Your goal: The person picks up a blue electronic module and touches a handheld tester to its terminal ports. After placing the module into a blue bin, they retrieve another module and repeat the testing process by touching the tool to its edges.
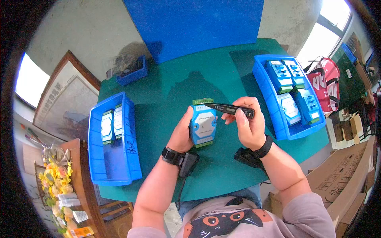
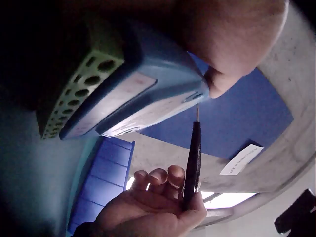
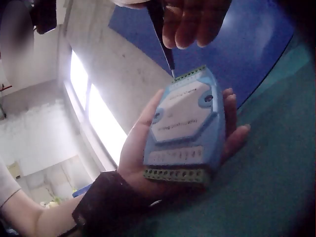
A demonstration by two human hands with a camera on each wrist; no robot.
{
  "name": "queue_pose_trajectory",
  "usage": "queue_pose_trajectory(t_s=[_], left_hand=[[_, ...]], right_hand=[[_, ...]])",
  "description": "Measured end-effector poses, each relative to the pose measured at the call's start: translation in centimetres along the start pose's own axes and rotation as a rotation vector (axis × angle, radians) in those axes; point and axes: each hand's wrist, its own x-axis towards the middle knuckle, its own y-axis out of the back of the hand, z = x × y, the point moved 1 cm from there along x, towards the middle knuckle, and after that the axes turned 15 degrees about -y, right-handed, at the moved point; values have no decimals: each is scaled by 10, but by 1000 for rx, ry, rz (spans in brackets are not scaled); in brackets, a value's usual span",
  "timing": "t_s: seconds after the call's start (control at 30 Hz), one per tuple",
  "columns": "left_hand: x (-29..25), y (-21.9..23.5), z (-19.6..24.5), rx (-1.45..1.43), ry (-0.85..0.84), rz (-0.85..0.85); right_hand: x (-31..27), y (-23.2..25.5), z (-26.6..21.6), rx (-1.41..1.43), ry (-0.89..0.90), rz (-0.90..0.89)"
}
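Note:
My left hand (image 1: 181, 130) grips a blue and white electronic module (image 1: 204, 123) by its side, above the table. Green screw terminal strips (image 3: 173, 176) run along its two short ends, and its labelled face is turned up. In my right hand (image 1: 253, 127) is a black voltage tester pen (image 1: 234, 109), pinched between thumb and fingers. The pen's thin metal tip is right at the far terminal strip in the head and right wrist views. Seen from the left wrist, the pen (image 2: 193, 155) points up at the edge of the module (image 2: 148, 94).
On the left, a blue bin (image 1: 115, 166) contains two similar modules. Another blue bin (image 1: 260, 87) on the right has several modules inside. A small blue box (image 1: 133, 75) with dark items sits at the back left of the green table (image 1: 190, 170). A blue panel (image 1: 198, 27) stands behind.

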Motion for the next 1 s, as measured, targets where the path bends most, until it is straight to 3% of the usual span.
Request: queue_pose_trajectory(t_s=[1.0], left_hand=[[3, -1, -5, 26, -7, 3]], right_hand=[[-1, 4, -5, 25, 20, 36]])
